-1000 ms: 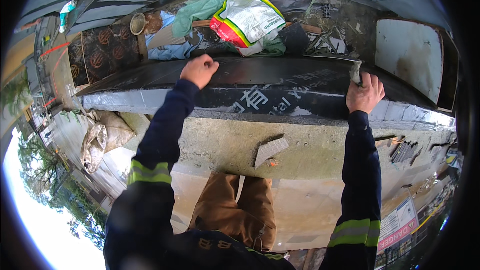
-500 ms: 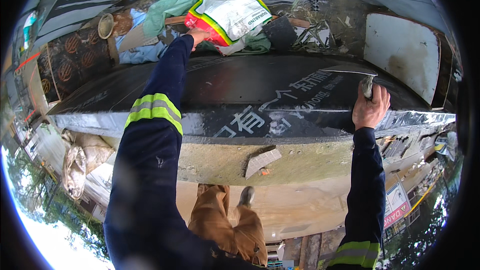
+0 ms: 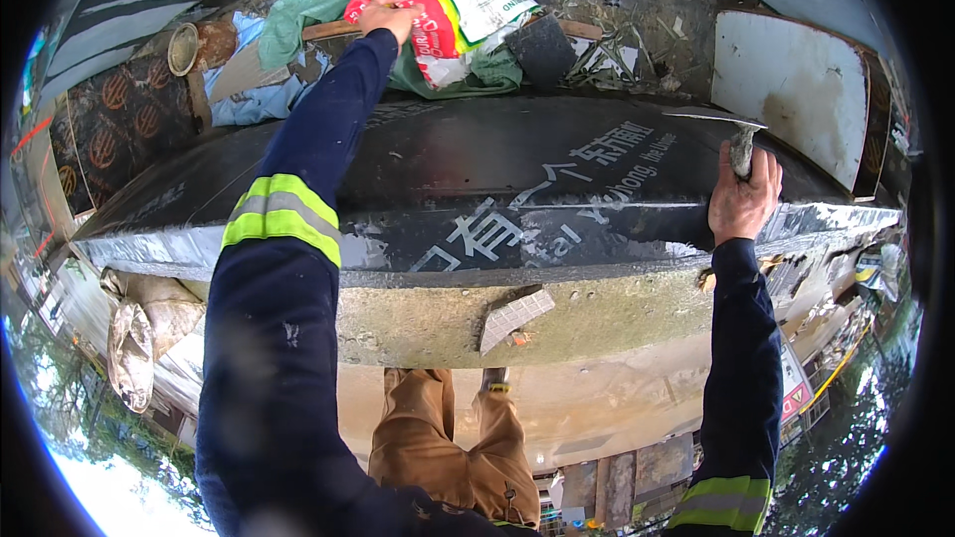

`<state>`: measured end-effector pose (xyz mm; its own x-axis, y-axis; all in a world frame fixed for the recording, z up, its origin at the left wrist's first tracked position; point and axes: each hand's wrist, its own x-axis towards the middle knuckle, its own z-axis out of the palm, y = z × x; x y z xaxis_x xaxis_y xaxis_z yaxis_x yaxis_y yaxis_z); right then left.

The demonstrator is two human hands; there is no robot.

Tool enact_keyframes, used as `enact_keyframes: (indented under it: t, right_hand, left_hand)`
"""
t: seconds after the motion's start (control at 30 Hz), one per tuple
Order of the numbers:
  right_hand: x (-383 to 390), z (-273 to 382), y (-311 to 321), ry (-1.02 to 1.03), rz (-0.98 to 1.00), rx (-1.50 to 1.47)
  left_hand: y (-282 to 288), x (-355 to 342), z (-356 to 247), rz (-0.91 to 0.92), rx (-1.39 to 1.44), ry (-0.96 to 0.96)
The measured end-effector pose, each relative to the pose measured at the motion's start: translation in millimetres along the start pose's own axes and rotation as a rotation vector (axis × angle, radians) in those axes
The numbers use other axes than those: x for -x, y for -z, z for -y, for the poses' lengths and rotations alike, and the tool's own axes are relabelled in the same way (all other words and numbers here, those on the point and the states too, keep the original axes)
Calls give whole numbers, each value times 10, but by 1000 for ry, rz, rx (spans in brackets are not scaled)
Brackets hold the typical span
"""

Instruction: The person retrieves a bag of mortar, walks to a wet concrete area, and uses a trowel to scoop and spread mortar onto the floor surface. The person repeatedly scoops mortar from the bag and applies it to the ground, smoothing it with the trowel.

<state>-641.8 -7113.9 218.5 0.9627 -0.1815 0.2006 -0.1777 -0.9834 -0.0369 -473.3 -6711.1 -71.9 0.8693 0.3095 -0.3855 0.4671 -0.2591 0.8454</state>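
Observation:
My left hand [image 3: 390, 18] grips the near left part of a white, red and yellow plastic bag [image 3: 473, 2], which is crumpled over green cloth [image 3: 308, 2]. My right hand [image 3: 742, 201] is closed round the handle of a trowel [image 3: 718, 120], its flat blade held over the right part of a long black membrane-covered ledge [image 3: 428, 164]. The ledge has large pale printing and a smeared grey front edge. Both my forearms are in dark sleeves with reflective bands.
Blue cloth [image 3: 259, 99], a wood strip and debris lie behind the ledge. A stained white board [image 3: 786, 89] stands at right, dark patterned panels [image 3: 109, 134] at left. A broken tile [image 3: 515, 316] rests on the lower concrete step [image 3: 428, 323]. A dirty sack [image 3: 131, 358] is at lower left.
My left hand has reached forward onto the bag and taken hold of it; the bag's near part now looks folded. My right hand with the trowel has moved right.

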Motion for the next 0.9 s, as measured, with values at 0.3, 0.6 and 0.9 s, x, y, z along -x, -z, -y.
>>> enact_keyframes:
  t: [0.3,0.6,0.9]
  right_hand:
    - [-83,140,-214,50,20,-46]
    - [17,-44,15,28,12,-3]
    - [163,196,327,83,-74,-21]
  left_hand:
    - [-113,-203,-202,-125,469,97]
    - [2386,1542,-2488,23,910,-72]
    - [4212,4808,-3741,-295,945,-358]
